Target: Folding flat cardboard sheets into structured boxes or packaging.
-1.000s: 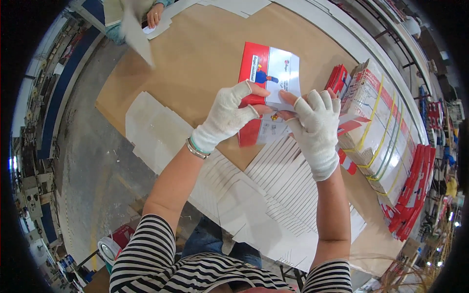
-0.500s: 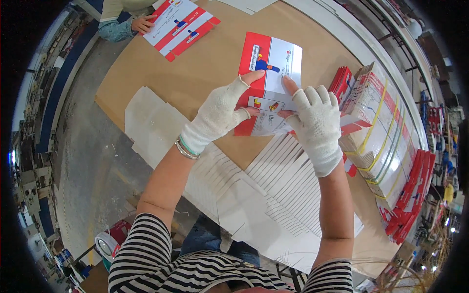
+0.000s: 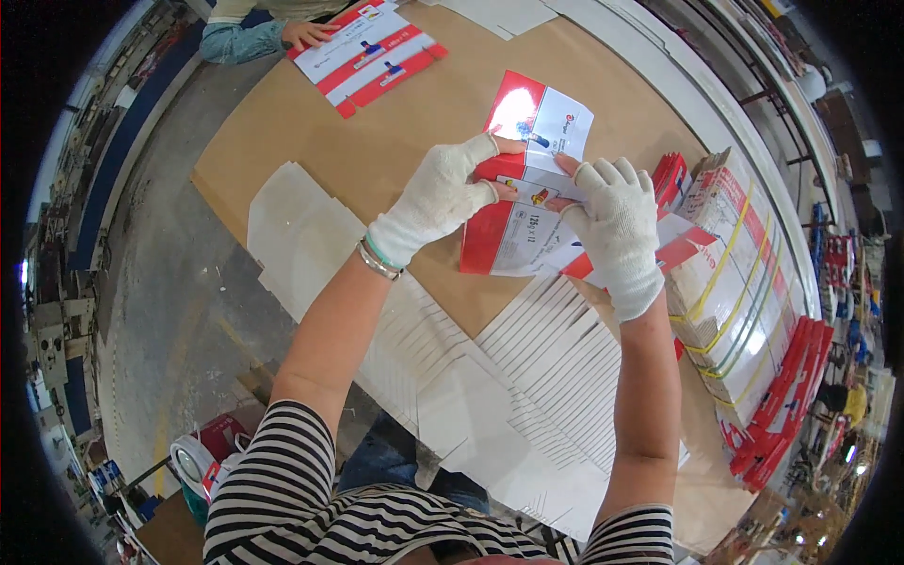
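A red and white printed carton blank is held up over the brown tabletop, creased between its panels, with a bright glare on its far red panel. On its left edge my left hand, in a white fingerless glove, pinches it between thumb and fingers near a fold. My right hand, gloved the same way, grips the right side at the same fold; some of its fingertips are hidden behind the card. Below the blank lie fanned-out white carton sheets, blank side up.
A co-worker's hand rests on another printed blank at the far left. To the right stand a strapped bundle with yellow bands and a red stack of cartons. Brown board covers the table.
The blank has tilted and bent more at its fold, so its near panel shows more and glare covers the far one. Both hands keep hold. The whole view has shifted slightly.
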Motion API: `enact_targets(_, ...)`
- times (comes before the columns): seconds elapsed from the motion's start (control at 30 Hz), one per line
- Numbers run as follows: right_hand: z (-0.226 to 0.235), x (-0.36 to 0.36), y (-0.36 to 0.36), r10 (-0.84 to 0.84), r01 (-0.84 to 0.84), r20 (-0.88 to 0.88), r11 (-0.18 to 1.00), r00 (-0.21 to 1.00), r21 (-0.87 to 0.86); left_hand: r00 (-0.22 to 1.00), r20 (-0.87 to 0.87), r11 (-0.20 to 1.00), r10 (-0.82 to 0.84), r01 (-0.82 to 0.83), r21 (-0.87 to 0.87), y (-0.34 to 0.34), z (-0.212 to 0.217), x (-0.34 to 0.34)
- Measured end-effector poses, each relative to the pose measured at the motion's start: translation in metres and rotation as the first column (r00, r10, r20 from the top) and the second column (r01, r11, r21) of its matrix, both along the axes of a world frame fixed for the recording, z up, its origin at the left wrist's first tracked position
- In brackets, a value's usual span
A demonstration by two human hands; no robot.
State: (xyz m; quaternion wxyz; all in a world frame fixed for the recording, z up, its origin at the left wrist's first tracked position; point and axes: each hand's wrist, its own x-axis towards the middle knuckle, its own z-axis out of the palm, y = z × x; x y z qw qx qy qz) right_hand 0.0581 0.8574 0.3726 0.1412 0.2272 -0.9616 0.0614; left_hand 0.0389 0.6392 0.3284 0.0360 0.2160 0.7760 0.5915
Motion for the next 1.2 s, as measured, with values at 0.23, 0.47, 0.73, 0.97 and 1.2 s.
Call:
enact_targets(0.23,-0.005,-0.027,-0.003,-0.008,0.008,0.067,1.000,0.998,-0.010,0.999,-0.038,0.999,0.037,-0.038,-0.022,0.000,-0.011,-0.022)
enact_targets(0.47,-0.016,-0.057,-0.003,0.049,-0.026,0.220,0.994,0.974,-0.105,0.999,-0.005,0.998,0.047,-0.046,0.049,-0.002,-0.031,-0.045)
enact_targets(0.73,-0.020,-0.101,-0.009,-0.029,0.142,0.596,0.979,0.802,-0.144,0.970,0.221,0.993,0.103,-0.111,0.027,-0.005,-0.037,-0.067)
enact_targets(0.97,-0.030,-0.116,-0.011,0.010,0.096,0.630,0.986,0.777,-0.134,0.938,0.322,0.984,0.126,-0.160,0.083,-0.007,-0.047,-0.071)
enact_targets(1.2,0.001,-0.067,-0.032,0.032,0.027,0.394,0.989,0.919,-0.145,0.917,0.193,0.919,0.348,-0.374,0.121,-0.007,-0.023,-0.051)
